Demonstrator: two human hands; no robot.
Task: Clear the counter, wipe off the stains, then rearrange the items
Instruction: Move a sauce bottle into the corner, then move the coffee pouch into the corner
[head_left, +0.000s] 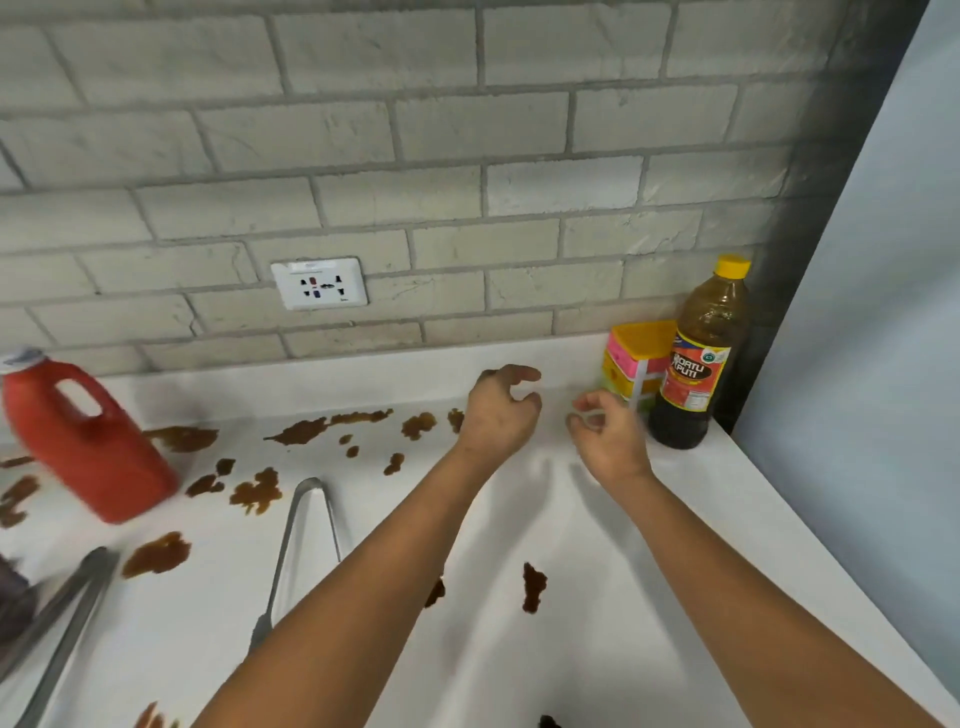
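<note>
My left hand and right hand hover over the white desk, fingers loosely curled, holding nothing. Brown stains spread left of my fingers; the dark bottle stands just right, against the grey brick wall.

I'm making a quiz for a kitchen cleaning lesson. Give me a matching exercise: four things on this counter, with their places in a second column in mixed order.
Things:
1. red jug
2. dark sauce bottle
3. metal tongs
4. yellow and pink box

Places:
A. far right corner, yellow cap on top
B. lying flat, just left of the left forearm
C. far left, among the brown stains
D. against the wall, partly behind the bottle

Pairs: 1-C, 2-A, 3-B, 4-D
</note>
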